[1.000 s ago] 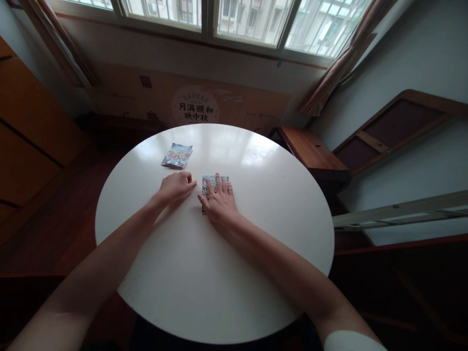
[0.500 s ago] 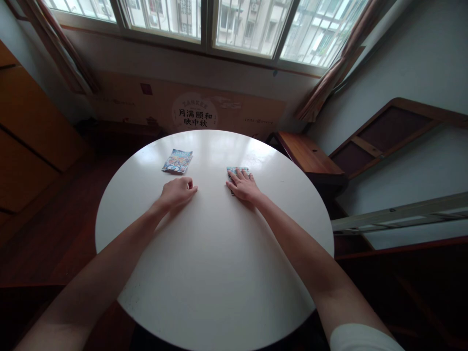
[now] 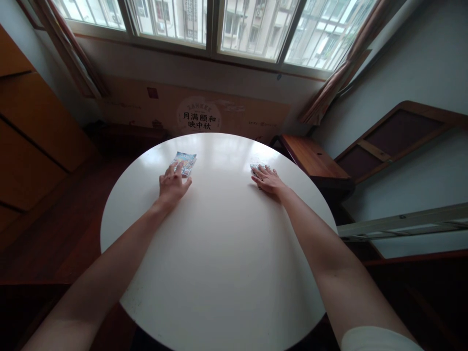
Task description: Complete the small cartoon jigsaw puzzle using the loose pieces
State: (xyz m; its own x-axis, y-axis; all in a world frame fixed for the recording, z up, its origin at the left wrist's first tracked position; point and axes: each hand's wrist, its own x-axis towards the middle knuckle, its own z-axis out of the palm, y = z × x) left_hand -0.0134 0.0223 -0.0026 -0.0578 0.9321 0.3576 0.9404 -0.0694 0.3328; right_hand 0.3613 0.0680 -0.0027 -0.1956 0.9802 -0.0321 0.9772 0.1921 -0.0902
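Toward the far left of the round white table point(image 3: 219, 263) lies a flat, colourful printed piece point(image 3: 188, 161), mostly blue with a busy picture; whether it is a packet or a leaflet I cannot tell. My left hand point(image 3: 173, 183) has its fingers spread over the near left part of it, thumb out to the right. Farther right, my right hand point(image 3: 267, 180) rests flat with fingers stretched on a second printed piece point(image 3: 253, 167). Most of that one is hidden under the palm and fingers.
Beyond the table a low wall carries a printed banner point(image 3: 199, 119) under the barred windows point(image 3: 256, 29). A wooden bench-like piece point(image 3: 310, 156) stands close behind the table's right edge. An orange-brown cabinet point(image 3: 29, 126) is at the left.
My right hand has slid the printed piece under it to the right. My left hand has gone from curled fingers to spread and reached forward onto the left printed piece.
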